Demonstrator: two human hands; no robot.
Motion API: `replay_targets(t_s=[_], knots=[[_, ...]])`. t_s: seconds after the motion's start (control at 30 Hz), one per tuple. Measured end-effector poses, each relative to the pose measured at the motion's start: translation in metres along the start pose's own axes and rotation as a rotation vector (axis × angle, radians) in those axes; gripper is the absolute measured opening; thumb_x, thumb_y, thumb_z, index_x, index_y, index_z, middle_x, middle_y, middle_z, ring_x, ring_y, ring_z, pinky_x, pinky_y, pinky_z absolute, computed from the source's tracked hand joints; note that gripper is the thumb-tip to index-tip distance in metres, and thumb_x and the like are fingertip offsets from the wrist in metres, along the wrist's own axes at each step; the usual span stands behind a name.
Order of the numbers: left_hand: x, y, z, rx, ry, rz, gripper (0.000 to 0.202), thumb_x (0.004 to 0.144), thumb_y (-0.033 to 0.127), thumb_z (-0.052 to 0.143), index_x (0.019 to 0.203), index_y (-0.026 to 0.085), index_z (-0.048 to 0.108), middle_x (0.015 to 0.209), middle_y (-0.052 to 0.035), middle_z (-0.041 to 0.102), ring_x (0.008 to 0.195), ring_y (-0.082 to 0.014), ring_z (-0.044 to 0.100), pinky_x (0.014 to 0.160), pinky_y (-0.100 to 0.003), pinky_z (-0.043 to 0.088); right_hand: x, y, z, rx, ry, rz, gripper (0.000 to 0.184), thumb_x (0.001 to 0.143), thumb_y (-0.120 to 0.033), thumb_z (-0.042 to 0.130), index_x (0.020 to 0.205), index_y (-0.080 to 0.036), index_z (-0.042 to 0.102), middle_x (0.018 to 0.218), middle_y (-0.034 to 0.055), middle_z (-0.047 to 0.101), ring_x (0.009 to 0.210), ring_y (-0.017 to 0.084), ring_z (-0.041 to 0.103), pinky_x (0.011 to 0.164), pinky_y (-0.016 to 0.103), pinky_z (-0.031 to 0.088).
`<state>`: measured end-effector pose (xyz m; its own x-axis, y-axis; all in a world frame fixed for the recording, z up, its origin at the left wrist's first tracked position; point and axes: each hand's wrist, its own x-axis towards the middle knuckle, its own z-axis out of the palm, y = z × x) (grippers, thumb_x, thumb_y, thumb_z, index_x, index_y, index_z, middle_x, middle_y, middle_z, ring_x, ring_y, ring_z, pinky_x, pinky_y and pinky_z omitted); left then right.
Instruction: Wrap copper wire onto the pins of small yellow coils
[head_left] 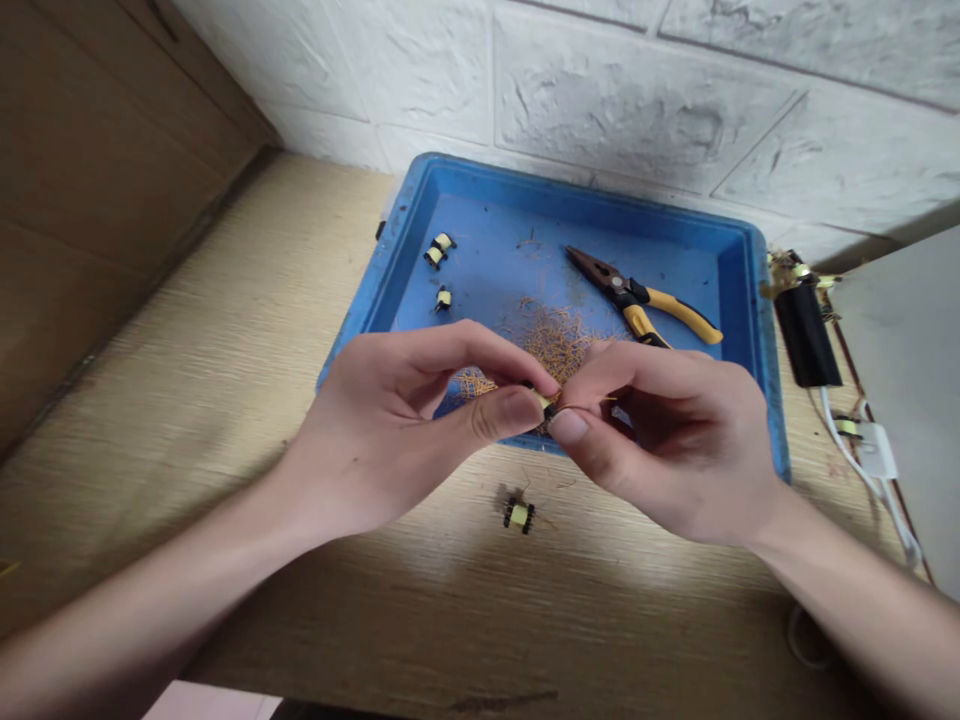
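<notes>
My left hand (405, 420) and my right hand (660, 445) meet above the front rim of a blue plastic tray (570, 175). Thumb and fingers of both hands pinch a small transformer coil with yellow tape (544, 402), which is mostly hidden by my fingertips. Inside the tray lie yellow-and-black handled needle-nose pliers (637, 300) and a tangle of fine copper wire scraps (555, 340). Several similar coils (439, 250) sit at the tray's left side. Another coil (519, 515) rests on the table below my hands, outside the tray.
The tray stands on a wood-grain tabletop (225, 400) against a white textured brick wall (622, 100), with a brown panel (97, 170) at the left. At the right are a black cylinder with wired coils (806, 335), a white cable (862, 460) and a grey box (907, 370).
</notes>
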<state>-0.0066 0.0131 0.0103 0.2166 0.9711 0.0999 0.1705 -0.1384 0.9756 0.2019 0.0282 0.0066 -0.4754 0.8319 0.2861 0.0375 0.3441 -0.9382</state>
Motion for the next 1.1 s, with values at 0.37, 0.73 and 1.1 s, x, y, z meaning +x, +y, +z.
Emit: replay_targets(t_s=[0.37, 0.73, 1.1], knots=[[-0.0038, -0.0041, 0.0007, 0.092, 0.021, -0.009, 0.003, 0.092, 0.034, 0.082, 0.093, 0.033, 0.084, 0.086, 0.0054, 0.080, 0.077, -0.0127, 0.070, 0.067, -0.022, 0.051, 0.0002, -0.0005, 0.0037, -0.041, 0.028, 0.010, 0.018, 0.087, -0.014, 0.077, 0.076, -0.021, 0.064, 0.061, -0.0054, 0.058, 0.054, 0.008, 0.047, 0.047, 0.022, 0.035], [-0.0033, -0.0007, 0.0011, 0.024, -0.002, -0.025, 0.002, 0.092, 0.031, 0.082, 0.092, 0.033, 0.084, 0.087, 0.0068, 0.081, 0.080, -0.0117, 0.073, 0.069, -0.020, 0.054, 0.0030, -0.0022, 0.0019, 0.020, 0.036, 0.045, 0.022, 0.085, -0.021, 0.082, 0.074, -0.021, 0.063, 0.056, -0.0060, 0.055, 0.053, 0.009, 0.048, 0.047, 0.024, 0.036], [-0.0017, -0.0016, 0.0013, 0.024, 0.010, -0.018, 0.008, 0.093, 0.039, 0.081, 0.092, 0.032, 0.084, 0.086, 0.0033, 0.082, 0.078, -0.0158, 0.074, 0.071, -0.024, 0.056, -0.0003, 0.0001, 0.0042, -0.045, 0.049, -0.012, 0.014, 0.087, -0.015, 0.074, 0.079, -0.021, 0.064, 0.064, -0.0039, 0.058, 0.058, 0.010, 0.051, 0.048, 0.025, 0.038]])
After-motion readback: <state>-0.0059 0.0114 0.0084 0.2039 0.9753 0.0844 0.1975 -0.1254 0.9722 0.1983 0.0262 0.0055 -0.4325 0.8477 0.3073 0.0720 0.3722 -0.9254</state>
